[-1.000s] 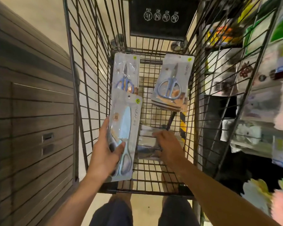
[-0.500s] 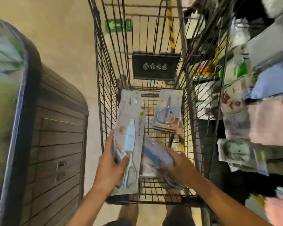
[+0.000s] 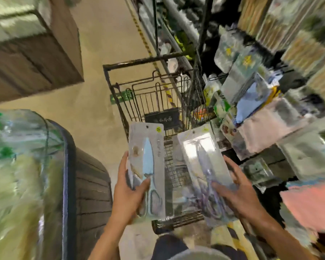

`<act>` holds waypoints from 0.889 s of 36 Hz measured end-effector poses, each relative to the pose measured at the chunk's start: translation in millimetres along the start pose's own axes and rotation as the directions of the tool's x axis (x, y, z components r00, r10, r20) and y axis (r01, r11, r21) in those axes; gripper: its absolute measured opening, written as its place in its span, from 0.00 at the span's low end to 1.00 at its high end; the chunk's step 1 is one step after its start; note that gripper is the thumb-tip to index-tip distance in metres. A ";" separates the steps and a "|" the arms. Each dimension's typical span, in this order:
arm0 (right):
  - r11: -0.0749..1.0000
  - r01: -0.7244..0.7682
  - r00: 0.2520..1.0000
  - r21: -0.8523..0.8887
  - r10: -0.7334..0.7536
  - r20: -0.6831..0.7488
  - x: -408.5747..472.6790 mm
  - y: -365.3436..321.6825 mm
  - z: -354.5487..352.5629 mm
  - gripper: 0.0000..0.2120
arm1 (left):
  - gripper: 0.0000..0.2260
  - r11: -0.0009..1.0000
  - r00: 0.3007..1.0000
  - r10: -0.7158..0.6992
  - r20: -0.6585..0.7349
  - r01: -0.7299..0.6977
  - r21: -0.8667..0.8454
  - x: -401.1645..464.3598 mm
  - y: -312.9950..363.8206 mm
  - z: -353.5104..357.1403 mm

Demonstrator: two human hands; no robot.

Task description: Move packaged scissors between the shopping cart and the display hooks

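Two flat clear packs are up above the black wire shopping cart (image 3: 158,102): my left hand (image 3: 129,192) grips the pale-blue scissors pack (image 3: 148,166), my right hand (image 3: 236,192) clasps the purple-handled scissors pack (image 3: 203,166), hang holes uppermost, probably for hooking on the display rack (image 3: 251,85).

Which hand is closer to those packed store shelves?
Right. The right hand, holding a scissors pack, is beside the shelves; the left hand is across the cart.
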State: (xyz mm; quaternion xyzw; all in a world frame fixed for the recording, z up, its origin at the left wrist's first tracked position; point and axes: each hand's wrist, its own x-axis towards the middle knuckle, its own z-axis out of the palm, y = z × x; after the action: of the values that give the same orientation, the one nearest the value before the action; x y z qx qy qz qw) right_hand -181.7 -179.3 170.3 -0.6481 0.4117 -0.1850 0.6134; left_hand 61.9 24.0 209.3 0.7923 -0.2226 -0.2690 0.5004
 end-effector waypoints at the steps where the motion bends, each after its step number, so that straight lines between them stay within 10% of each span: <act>1: 1.000 0.015 1.000 0.005 -0.015 -0.012 -10.9 -6.1 -4.8 0.39 | 0.41 1.000 1.000 0.015 0.004 -0.015 0.002 -6.4 4.5 -5.2; 21: 0.984 0.171 0.963 0.052 -0.156 -0.222 -185.1 -8.9 -125.7 0.39 | 0.44 0.969 0.971 0.232 -0.056 -0.236 -0.070 -188.9 75.3 55.2; 32: 0.977 0.204 0.879 0.055 -0.158 -0.450 -306.7 9.3 -166.2 0.37 | 0.44 0.933 0.911 0.351 0.215 -0.359 -0.001 -237.6 105.7 102.8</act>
State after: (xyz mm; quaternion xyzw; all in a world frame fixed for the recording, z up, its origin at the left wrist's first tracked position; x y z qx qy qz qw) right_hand -490.0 -52.0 272.6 -0.5927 0.4681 -0.4050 0.5153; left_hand -193.3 60.3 317.7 0.7151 -0.4199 -0.2521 0.4987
